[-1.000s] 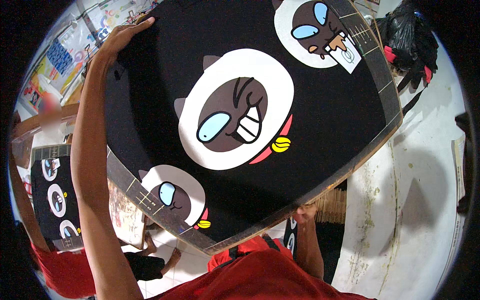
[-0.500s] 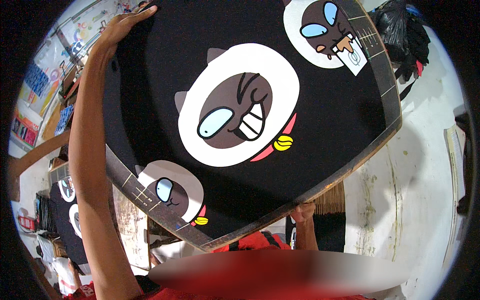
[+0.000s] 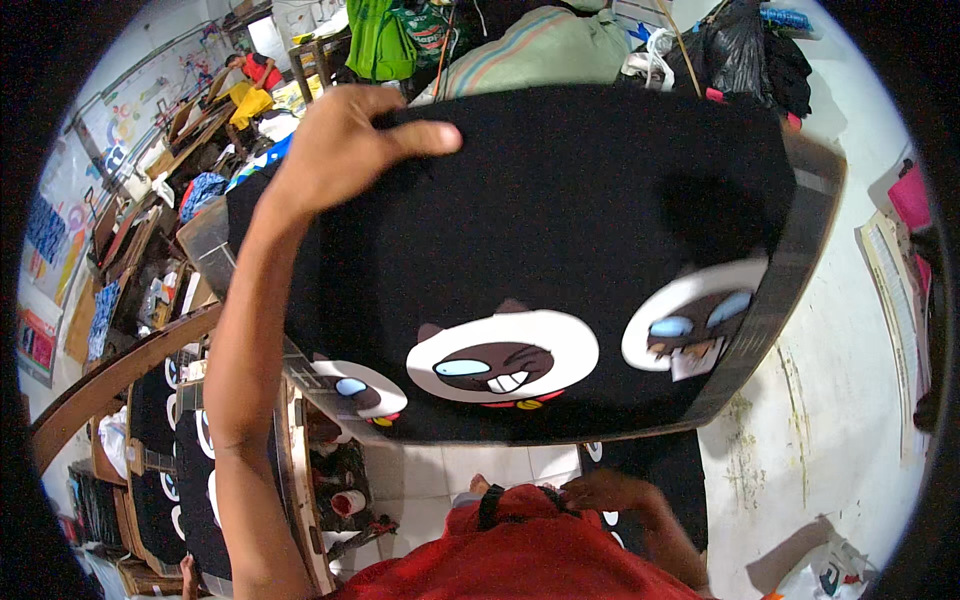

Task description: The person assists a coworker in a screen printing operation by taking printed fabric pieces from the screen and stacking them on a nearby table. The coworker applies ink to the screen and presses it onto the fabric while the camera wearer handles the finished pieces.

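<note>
running lengthwise left-right: black board (image 3: 560,210) | prints (image 3: 575,350) along near edge | left hand (image 3: 345,145) clamping far edge | right hand (image 3: 608,490): cannot tell

Right hand (image 3: 608,490) dark and blurred

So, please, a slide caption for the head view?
The left hand's grip holds a black cloth-covered board printed with three white-ringed cartoon faces.

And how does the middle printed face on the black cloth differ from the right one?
The middle face shows one blue eye; the right face shows two. The middle face bares white teeth; the right face has a pale cup-like shape at its mouth. Both are dark brown faces with broad white surrounds.
</note>
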The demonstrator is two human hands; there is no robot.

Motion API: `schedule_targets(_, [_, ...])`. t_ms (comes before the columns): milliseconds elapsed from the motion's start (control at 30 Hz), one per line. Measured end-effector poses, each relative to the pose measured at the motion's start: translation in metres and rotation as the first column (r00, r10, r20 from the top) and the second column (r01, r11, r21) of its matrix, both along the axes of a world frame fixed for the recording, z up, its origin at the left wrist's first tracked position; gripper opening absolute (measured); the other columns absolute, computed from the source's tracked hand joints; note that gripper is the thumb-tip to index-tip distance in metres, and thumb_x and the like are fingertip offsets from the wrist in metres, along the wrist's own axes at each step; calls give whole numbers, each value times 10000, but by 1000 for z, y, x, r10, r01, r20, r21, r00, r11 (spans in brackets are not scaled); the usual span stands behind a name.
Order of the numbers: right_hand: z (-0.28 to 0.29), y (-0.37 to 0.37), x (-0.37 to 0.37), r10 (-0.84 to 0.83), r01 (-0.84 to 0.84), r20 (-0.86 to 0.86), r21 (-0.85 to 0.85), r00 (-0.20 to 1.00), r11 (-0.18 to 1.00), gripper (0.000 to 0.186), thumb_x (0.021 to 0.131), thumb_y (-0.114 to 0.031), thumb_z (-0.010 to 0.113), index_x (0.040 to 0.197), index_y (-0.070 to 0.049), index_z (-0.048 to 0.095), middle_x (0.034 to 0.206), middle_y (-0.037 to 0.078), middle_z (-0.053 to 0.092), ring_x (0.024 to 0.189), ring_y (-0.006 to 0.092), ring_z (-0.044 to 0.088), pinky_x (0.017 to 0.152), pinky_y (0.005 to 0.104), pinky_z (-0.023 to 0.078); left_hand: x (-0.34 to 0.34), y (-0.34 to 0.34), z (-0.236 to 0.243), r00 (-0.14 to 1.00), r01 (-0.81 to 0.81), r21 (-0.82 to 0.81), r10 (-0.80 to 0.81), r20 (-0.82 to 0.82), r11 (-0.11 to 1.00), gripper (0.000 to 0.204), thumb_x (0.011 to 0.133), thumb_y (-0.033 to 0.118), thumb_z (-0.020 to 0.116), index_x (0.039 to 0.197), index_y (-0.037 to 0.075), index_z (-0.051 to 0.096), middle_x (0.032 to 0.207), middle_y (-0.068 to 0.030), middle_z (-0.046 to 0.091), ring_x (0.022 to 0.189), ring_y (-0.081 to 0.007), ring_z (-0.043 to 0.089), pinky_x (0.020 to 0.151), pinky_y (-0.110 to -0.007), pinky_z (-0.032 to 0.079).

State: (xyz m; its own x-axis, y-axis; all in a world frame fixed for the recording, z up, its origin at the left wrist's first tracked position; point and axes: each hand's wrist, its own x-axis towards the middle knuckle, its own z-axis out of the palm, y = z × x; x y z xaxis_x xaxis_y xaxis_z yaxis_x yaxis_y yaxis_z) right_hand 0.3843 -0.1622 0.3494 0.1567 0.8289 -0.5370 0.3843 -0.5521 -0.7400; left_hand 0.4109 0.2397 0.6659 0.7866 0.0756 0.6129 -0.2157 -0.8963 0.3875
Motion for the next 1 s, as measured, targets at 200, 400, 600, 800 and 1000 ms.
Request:
schedule_targets(200, [230,57,21,-671,-43,660,723,339,690,432,611,-54,715,1025,-37,592,1045,152,606,966,310,585,816,389,468,14,-23,-73,964,240,362,-266,24,901,496,645,557,647,629,65,592,585,-135,573,577,-320,588,515,-412,453])
schedule_targets(400, [177,130,61,-269,172,665,209,697,963,320,731,-145,652,974,33,543,799,244,591,787,399,585,683,436,454,16,-49,-157,853,500,400,-517,-74,768,402,674,459,636,633,69,546,599,-69,555,616,-259,585,619,-351,443])
schedule_targets(600, [52,161,86,-279,167,685,227,673,960,247,743,-144,599,884,50,539,677,258,569,707,419,581,648,479,445,24,-18,-239,914,403,247,-400,-66,881,496,663,356,703,1013,53,525,963,-112,547,970,-284,510,864,-414,340])
schedule_targets(800, [-66,151,106,-316,314,762,156,565,937,231,751,-179,587,856,20,534,743,237,600,760,388,593,667,447,468,-26,-7,-367,958,36,-187,-87,-272,982,456,704,249,699,1070,47,517,1022,-140,574,958,-313,529,823,-410,374])
schedule_targets(1000, [-131,126,148,-363,498,719,26,593,867,213,703,-170,589,808,7,536,745,238,594,760,399,592,695,477,469,-145,-20,-532,530,-161,-224,-107,-841,961,457,696,311,695,1042,49,551,954,-166,617,904,-339,584,750,-431,455])
